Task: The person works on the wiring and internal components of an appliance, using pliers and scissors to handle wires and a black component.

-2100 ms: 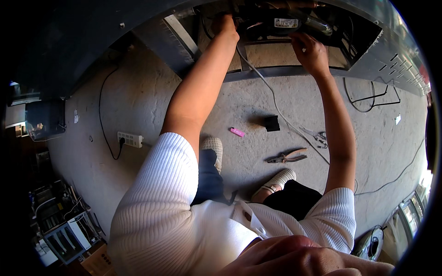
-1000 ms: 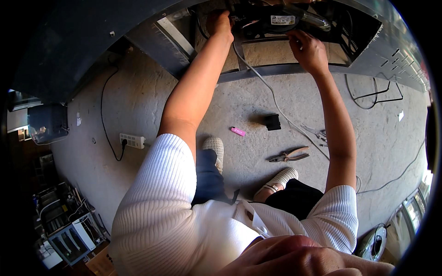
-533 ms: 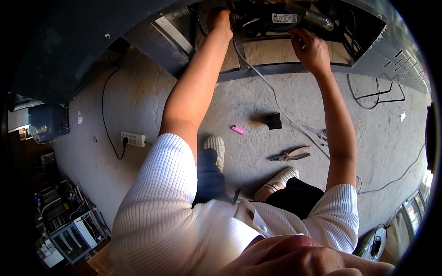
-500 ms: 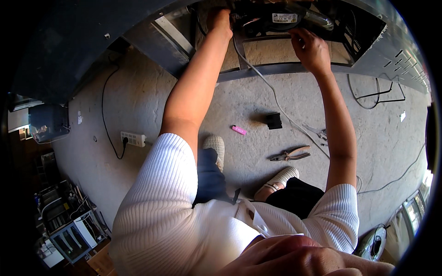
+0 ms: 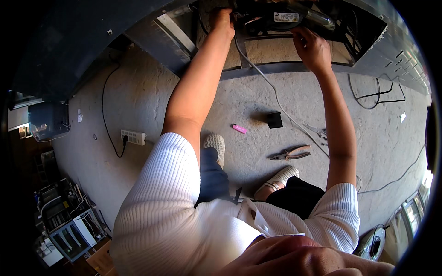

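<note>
At the top, both arms reach into the open base of a large dark metal cabinet (image 5: 276, 71). A black compressor-like unit (image 5: 271, 26) with a white label sits inside. My left hand (image 5: 223, 20) is at the unit's left side, beside the grey cable; its fingers are lost in shadow and behind the hand. My right hand (image 5: 314, 49) is curled just under the unit's lower right edge, thumb and fingers drawn together; whatever they pinch cannot be made out. A glass or metal tube-like part (image 5: 320, 19) lies above that hand.
A grey cable (image 5: 271, 87) runs from the cabinet across the concrete floor. Between my arms lie pliers (image 5: 290, 153), a second metal tool (image 5: 316, 130), a black box-like piece (image 5: 274, 120) and a pink lighter-like object (image 5: 239, 129). A white power strip (image 5: 133, 137) lies left.
</note>
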A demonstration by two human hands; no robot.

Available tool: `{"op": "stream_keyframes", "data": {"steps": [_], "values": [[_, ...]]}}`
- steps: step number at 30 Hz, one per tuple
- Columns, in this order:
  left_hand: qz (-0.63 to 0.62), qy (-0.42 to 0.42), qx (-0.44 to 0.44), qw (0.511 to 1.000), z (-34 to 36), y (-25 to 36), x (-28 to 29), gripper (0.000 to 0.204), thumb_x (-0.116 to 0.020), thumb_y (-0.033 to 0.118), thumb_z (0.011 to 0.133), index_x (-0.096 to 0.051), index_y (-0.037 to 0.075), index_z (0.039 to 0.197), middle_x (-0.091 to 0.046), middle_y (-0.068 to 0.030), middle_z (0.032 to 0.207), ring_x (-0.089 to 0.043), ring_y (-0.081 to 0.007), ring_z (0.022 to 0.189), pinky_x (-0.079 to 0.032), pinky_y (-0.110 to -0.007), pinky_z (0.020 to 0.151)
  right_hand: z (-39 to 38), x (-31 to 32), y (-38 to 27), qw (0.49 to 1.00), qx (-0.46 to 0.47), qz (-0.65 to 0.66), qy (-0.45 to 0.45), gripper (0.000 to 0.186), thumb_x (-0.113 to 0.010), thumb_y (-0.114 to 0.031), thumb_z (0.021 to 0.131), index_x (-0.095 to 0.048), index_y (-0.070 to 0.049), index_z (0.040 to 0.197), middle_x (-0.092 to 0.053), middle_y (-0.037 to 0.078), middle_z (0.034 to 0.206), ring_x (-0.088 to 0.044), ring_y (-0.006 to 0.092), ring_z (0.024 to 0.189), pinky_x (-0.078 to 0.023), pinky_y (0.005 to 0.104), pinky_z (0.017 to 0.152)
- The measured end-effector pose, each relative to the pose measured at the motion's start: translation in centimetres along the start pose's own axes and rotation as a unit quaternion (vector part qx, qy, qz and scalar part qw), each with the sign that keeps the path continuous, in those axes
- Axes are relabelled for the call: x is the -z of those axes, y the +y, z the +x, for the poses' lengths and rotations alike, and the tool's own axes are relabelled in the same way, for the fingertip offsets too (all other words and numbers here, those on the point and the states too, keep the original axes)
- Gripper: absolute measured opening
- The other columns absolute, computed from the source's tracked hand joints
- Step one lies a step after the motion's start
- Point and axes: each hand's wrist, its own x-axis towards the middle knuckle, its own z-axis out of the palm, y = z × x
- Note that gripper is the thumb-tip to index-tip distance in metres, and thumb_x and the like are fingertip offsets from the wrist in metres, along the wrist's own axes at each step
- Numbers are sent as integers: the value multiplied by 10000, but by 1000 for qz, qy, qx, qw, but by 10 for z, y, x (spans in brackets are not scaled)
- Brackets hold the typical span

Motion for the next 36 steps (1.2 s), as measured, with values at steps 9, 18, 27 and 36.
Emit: {"op": "stream_keyframes", "data": {"steps": [9, 18, 27, 36], "values": [[-170, 48, 26, 984, -32, 10, -20, 242, -658, 3, 819, -622, 76, 1047, -649, -68, 1015, -635, -210, 871, -538, -311, 735, 1, -3, 2, 1000, -3, -3, 5, 146, -630, -205, 885, -704, -138, 993, -710, 118, 906, -689, 327, 795, -553, 404, 676], [-103, 87, 1, 991, -38, 10, -21, 158, -667, 44, 808, -645, 81, 959, -654, -45, 924, -616, -168, 765, -486, -299, 615, 0, -1, 0, 1000, -9, 4, 4, 145, -638, -196, 879, -702, -134, 993, -714, 109, 898, -695, 313, 793, -553, 394, 673], [-39, 60, -24, 997, -5, 2, -9, 33, -607, 70, 818, -590, 93, 802, -564, -46, 693, -554, -180, 555, -434, -306, 440, 0, -2, 2, 1000, 0, -1, 9, 132, -644, -192, 879, -698, -135, 985, -714, 99, 876, -696, 311, 788, -552, 391, 663], [-47, 39, 14, 998, 4, -3, 7, 88, -618, 55, 811, -572, 104, 755, -565, -37, 657, -528, -160, 506, -389, -267, 409, 2, -2, 0, 1000, -6, 3, 7, 135, -638, -199, 879, -693, -142, 988, -709, 109, 881, -687, 329, 788, -551, 404, 667]]}}
